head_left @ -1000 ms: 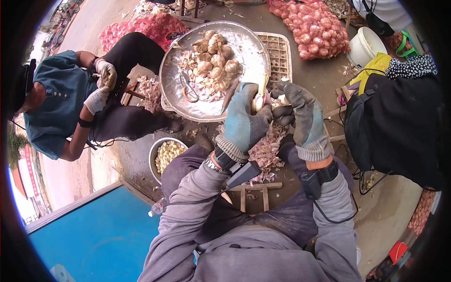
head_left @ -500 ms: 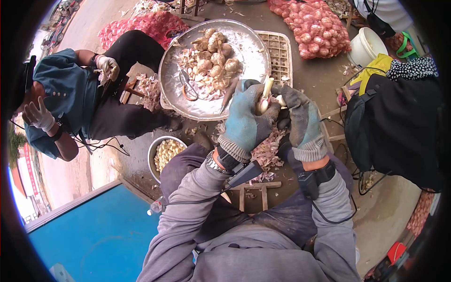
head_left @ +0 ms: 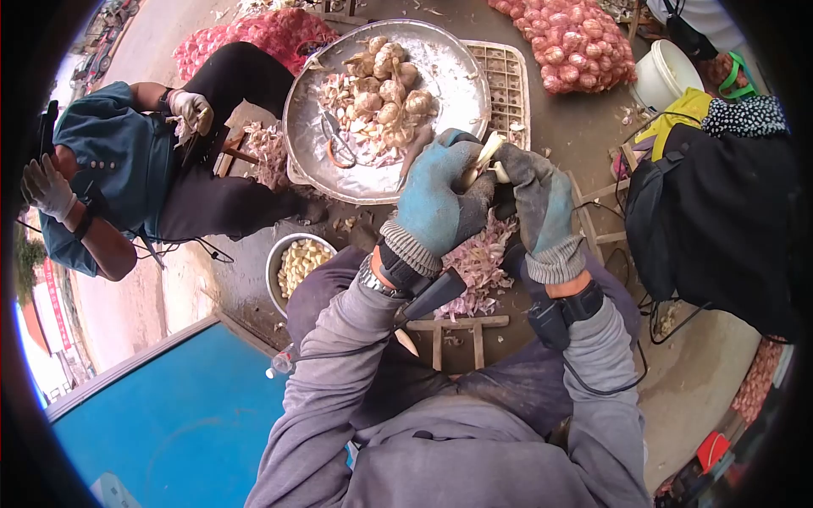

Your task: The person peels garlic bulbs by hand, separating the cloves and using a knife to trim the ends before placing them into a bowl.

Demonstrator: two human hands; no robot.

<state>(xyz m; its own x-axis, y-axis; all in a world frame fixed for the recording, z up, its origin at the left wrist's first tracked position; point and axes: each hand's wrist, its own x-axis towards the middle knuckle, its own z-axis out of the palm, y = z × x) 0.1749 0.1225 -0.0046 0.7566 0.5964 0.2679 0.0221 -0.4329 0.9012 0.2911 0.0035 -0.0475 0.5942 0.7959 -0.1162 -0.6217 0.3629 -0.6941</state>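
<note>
My left hand [head_left: 434, 199], in a blue and grey work glove, is closed around a partly peeled garlic bulb [head_left: 489, 151] with its pale stem pointing up and to the right. Against the bulb's right side, the gloved fingers of my right hand [head_left: 539, 199] pinch a white clove [head_left: 501, 173]. Just beyond both hands stands a wide metal pan [head_left: 464, 63] with whole garlic bulbs [head_left: 389, 89], loose cloves and skins. A cutting tool with orange-looking handles [head_left: 339, 146] also lies in the pan. Papery skins [head_left: 478, 267] are heaped below my hands.
A bowl of peeled cloves [head_left: 301, 264] stands by my left knee. Red net sacks of garlic [head_left: 580, 51] and a white bucket [head_left: 665, 76] are at the back. A gloved co-worker [head_left: 118, 169] sits at left, another person [head_left: 720, 220] at right. A blue board [head_left: 178, 415] lies front left.
The garlic stem has tipped further to the right between my hands. My right hand has drawn in closer to the bulb. The whole view has shifted slightly.
</note>
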